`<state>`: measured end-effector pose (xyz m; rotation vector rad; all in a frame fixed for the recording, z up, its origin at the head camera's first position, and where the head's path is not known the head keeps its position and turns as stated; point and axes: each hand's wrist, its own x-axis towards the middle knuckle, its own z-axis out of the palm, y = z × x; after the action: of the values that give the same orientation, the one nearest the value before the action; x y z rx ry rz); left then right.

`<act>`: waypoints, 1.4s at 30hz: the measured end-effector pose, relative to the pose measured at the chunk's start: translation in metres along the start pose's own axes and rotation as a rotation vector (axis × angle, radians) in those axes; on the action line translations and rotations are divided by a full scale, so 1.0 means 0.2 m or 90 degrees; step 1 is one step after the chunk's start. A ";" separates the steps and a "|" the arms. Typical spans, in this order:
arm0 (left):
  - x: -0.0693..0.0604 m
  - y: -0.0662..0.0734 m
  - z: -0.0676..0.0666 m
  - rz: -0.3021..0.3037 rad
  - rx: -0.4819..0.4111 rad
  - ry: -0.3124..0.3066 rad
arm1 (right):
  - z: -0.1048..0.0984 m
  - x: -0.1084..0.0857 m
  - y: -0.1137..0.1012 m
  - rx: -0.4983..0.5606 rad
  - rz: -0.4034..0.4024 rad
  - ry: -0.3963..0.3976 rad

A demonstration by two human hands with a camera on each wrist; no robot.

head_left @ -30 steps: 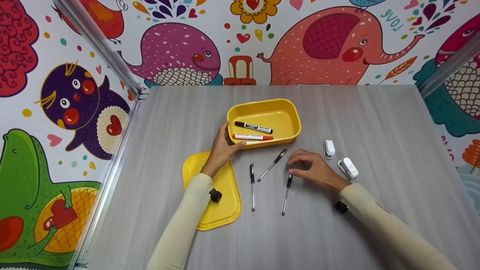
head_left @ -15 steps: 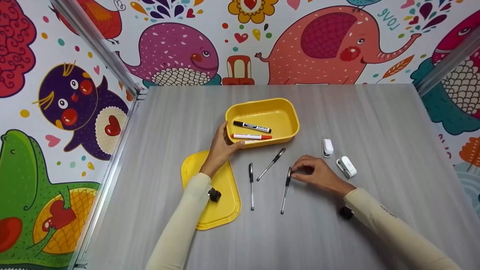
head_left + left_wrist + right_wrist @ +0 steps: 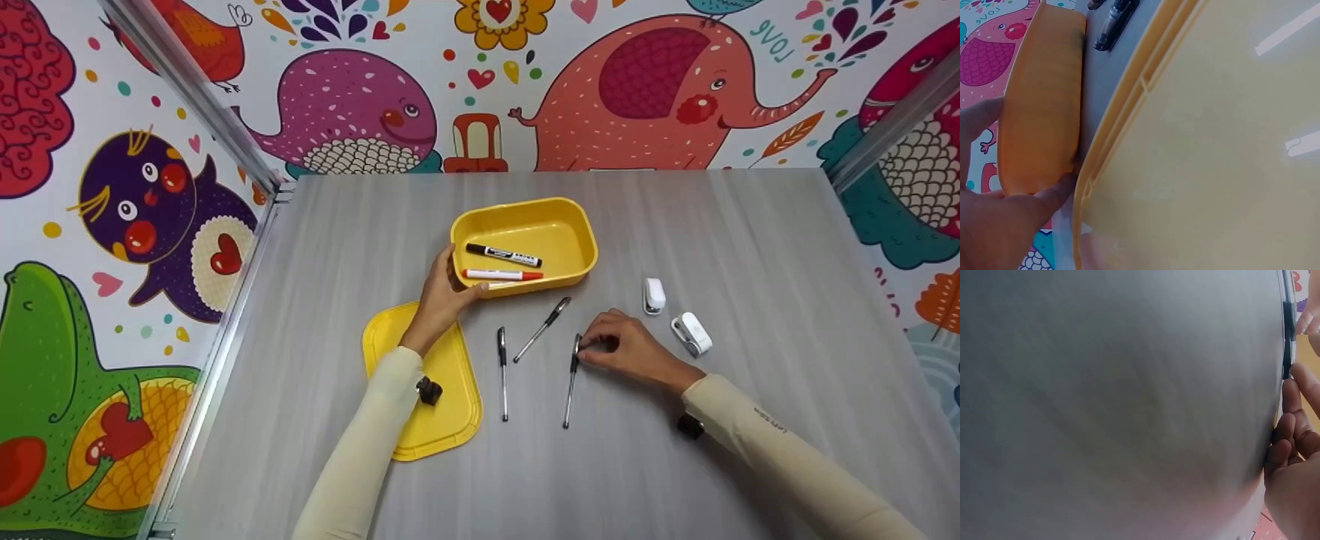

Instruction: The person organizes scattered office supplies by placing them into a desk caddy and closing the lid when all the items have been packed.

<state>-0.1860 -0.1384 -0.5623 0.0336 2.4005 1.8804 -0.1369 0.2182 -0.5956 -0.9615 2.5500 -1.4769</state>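
My left hand [image 3: 439, 300] grips the left front corner of a yellow plastic box [image 3: 562, 244], thumb over its front wall. In the left wrist view the fingers and thumb are around the end of the box [image 3: 1041, 107]. A black marker [image 3: 504, 255] and a white marker with a red cap [image 3: 501, 274] lie inside, with part of another white item behind the front rim. My right hand [image 3: 634, 349] pinches the black cap end of the rightmost clear-barrelled pen [image 3: 569, 397], which lies along the table. Two similar pens lie to its left, one slanted [image 3: 541, 331], one straight [image 3: 503, 375].
A yellow lid [image 3: 450, 409] lies under my left forearm, in front of the box. Two small white stapler-like items [image 3: 654, 295] [image 3: 691, 334] are right of my right hand. Metal frame posts and patterned walls border the grey table [image 3: 720, 225].
My right hand has come down and slightly back to the pen's cap end, and its fingertips have closed on it. My left hand stays on the box.
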 end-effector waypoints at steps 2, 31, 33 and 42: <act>0.00 0.00 0.00 -0.001 0.000 -0.001 | 0.00 0.00 0.01 -0.003 -0.009 -0.004; 0.00 0.00 0.00 -0.009 -0.009 -0.004 | 0.16 -0.06 -0.17 -0.104 0.213 0.097; 0.00 0.01 0.00 -0.009 -0.009 -0.005 | 0.17 -0.06 -0.18 -0.123 0.217 0.092; 0.00 0.01 0.00 -0.004 0.004 0.000 | 0.18 -0.04 -0.18 -0.137 0.203 0.088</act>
<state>-0.1853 -0.1375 -0.5612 0.0272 2.4035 1.8703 -0.1006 0.1827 -0.5889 -0.4479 2.8373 -1.2426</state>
